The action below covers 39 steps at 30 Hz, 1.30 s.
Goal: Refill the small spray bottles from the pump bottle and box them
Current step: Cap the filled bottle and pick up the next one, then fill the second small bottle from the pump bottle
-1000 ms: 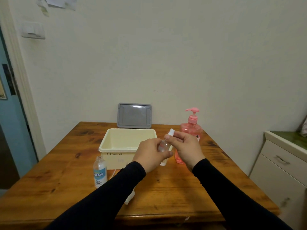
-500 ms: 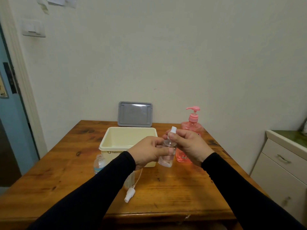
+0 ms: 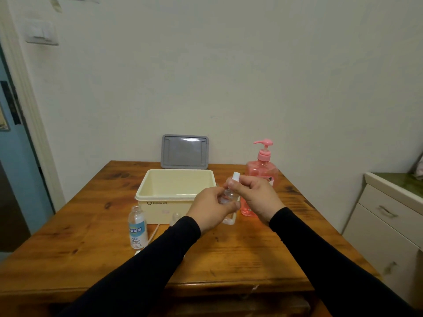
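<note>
Clear spray bottle (image 3: 229, 199) steadied in left grip (image 3: 211, 208); right grip (image 3: 256, 197) pinching its white cap (image 3: 235, 175), likely for twisting. Cream box (image 3: 175, 200) open behind.

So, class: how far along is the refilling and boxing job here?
Done: nothing boxed; the cream box looks empty. In hand: left hand holds a clear spray bottle while right hand grips its white top. Left: the blue-label bottle stands uncapped; the pump bottle waits behind.
</note>
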Available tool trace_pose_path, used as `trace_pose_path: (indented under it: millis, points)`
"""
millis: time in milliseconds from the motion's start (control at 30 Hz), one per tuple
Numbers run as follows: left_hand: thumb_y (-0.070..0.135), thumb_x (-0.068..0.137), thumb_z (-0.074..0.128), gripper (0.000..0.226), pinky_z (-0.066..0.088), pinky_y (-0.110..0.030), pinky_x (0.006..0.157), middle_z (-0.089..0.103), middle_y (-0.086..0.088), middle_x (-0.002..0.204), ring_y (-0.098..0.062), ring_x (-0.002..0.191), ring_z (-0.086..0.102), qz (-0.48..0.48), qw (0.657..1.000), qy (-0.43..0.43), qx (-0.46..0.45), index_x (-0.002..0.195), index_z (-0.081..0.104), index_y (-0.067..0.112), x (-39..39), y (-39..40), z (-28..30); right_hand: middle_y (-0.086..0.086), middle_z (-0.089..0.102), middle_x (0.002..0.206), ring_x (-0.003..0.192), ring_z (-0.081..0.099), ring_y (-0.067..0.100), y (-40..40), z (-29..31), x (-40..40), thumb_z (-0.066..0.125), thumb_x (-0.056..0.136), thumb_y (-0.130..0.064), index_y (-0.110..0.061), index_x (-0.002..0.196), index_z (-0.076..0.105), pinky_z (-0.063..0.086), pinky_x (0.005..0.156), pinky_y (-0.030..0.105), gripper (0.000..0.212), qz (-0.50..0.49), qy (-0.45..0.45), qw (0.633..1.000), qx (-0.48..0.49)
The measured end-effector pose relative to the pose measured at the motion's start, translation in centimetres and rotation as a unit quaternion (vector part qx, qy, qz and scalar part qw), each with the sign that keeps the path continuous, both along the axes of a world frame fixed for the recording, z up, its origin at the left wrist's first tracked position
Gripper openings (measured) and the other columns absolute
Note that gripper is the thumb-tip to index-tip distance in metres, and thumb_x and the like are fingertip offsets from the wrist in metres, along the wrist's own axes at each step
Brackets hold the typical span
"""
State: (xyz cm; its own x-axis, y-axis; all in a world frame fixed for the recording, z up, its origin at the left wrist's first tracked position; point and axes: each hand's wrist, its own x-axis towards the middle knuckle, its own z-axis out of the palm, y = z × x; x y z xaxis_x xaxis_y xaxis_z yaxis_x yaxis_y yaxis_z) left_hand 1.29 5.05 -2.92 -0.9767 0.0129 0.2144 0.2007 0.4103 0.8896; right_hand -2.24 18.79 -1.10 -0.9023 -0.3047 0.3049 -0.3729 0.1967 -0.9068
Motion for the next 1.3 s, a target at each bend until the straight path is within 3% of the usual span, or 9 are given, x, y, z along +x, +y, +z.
trace_pose_path:
  millis: [167,233,333,467,600,733,933,1100,1300]
  points:
    - [0.027,0.08,0.072,0.026,0.05,-0.025,0.071,0.065,0.002,0.092,-0.011,0.084,0.062,0.027,0.999,-0.029,0.028,0.102,0.059,0.021,0.1,0.7,-2.5,-0.006,0.072,0.09,0.083,0.067,0.002,0.5,-1.5,0.5,0.059,0.091,-0.034,-0.022,0.101,0.069,0.053,0.072,0.015,0.018,0.025,-0.031,0.999,0.024]
    - [0.029,0.077,0.073,0.028,0.051,-0.029,0.073,0.064,0.005,0.092,-0.011,0.084,0.061,0.046,0.998,-0.041,0.03,0.1,0.058,0.022,0.0,1.0,-3.8,-0.017,0.065,0.106,0.095,0.06,-0.005,0.7,-2.0,0.6,0.057,0.091,-0.04,-0.025,0.119,0.062,0.047,0.081,0.013,0.032,0.009,-0.029,0.998,0.049]
    - [0.031,0.075,0.073,0.026,0.046,-0.028,0.07,0.061,0.007,0.086,-0.011,0.079,0.058,0.073,0.995,-0.057,0.042,0.092,0.055,0.025,0.3,1.2,-5.7,-0.01,0.055,0.129,0.113,0.049,0.0,1.5,-2.7,0.5,0.054,0.092,-0.043,-0.02,0.135,0.051,0.04,0.094,0.019,0.049,-0.026,-0.028,0.996,0.079]
    - [0.027,0.078,0.071,0.028,0.046,-0.027,0.073,0.062,0.006,0.092,-0.011,0.085,0.059,0.091,0.993,-0.068,0.04,0.099,0.052,0.025,0.7,1.7,-7.0,-0.005,0.052,0.137,0.113,0.046,0.001,2.6,-3.9,0.6,0.054,0.092,-0.044,-0.02,0.137,0.05,0.036,0.084,0.008,0.051,-0.026,-0.028,0.991,0.126]
    - [0.025,0.081,0.07,0.031,0.042,-0.02,0.068,0.06,0.007,0.094,-0.007,0.086,0.057,0.103,0.992,-0.071,0.028,0.104,0.05,0.024,0.8,2.0,-7.7,-0.003,0.048,0.142,0.123,0.045,0.008,3.7,-5.2,0.6,0.05,0.09,-0.053,-0.024,0.14,0.046,0.036,0.097,0.022,0.058,-0.043,-0.013,0.981,0.189]
    - [0.024,0.08,0.072,0.034,0.039,-0.015,0.065,0.059,0.01,0.094,-0.003,0.086,0.055,0.11,0.991,-0.07,0.024,0.105,0.05,0.023,1.1,1.8,-8.4,-0.005,0.045,0.144,0.121,0.042,0.002,4.6,-6.4,0.9,0.05,0.088,-0.057,-0.024,0.142,0.043,0.032,0.098,0.02,0.063,-0.056,0.04,0.961,0.267]
    - [0.029,0.082,0.07,0.037,0.039,-0.018,0.066,0.058,0.011,0.098,-0.005,0.088,0.054,0.117,0.99,-0.079,-0.002,0.112,0.049,0.024,1.3,2.0,-8.1,-0.003,0.032,0.153,0.139,0.028,0.011,5.4,-7.7,1.0,0.048,0.088,-0.06,-0.028,0.147,0.033,0.022,0.108,0.025,0.068,-0.067,0.048,0.935,0.344]
    - [0.032,0.079,0.07,0.049,0.043,-0.023,0.081,0.058,0.009,0.109,-0.009,0.098,0.054,0.11,0.991,-0.069,-0.037,0.122,0.047,0.024,1.6,1.7,-8.2,-0.003,0.028,0.155,0.142,0.022,0.012,5.2,-7.8,1.3,0.046,0.088,-0.06,-0.027,0.149,0.029,0.019,0.11,0.026,0.071,-0.065,0.046,0.93,0.358]
    - [0.026,0.086,0.063,0.046,0.042,-0.023,0.093,0.054,0.004,0.12,-0.012,0.11,0.052,0.155,0.981,0.047,-0.109,0.129,0.05,0.02,2.3,0.6,-5.4,-0.002,0.028,0.155,0.141,0.024,0.014,5.0,-7.4,1.4,0.048,0.086,-0.063,-0.028,0.148,0.03,0.021,0.111,0.028,0.073,-0.068,0.042,0.929,0.361]
